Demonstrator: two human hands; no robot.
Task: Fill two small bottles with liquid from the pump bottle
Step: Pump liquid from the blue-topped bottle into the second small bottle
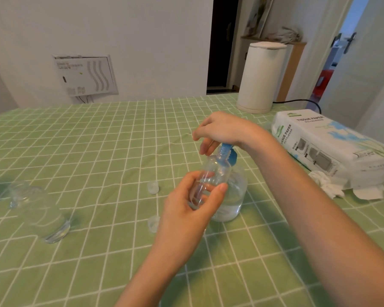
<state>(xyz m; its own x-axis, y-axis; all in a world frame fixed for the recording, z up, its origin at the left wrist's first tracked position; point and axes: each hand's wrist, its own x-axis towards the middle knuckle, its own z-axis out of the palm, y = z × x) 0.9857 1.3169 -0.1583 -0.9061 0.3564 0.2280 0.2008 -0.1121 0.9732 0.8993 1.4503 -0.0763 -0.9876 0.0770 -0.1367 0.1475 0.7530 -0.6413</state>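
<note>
Left hand point(193, 209) curls its fingers round the small clear bottle point(216, 170), held at the pump bottle point(236, 193)'s blue head point(227, 150); right hand point(225, 129) presses on top, fingers drooping loose.

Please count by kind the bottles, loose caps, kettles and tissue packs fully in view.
Bottles: 3 (pump bottle, small bottle in left hand, clear bottle lying left)
Caps: 2
Kettle: 1
Tissue pack: 1
Total: 7

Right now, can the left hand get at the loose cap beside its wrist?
Likely not yet: the cap lies beside the left hand with nothing between, but that hand grips the small bottle under the pump nozzle.
</note>
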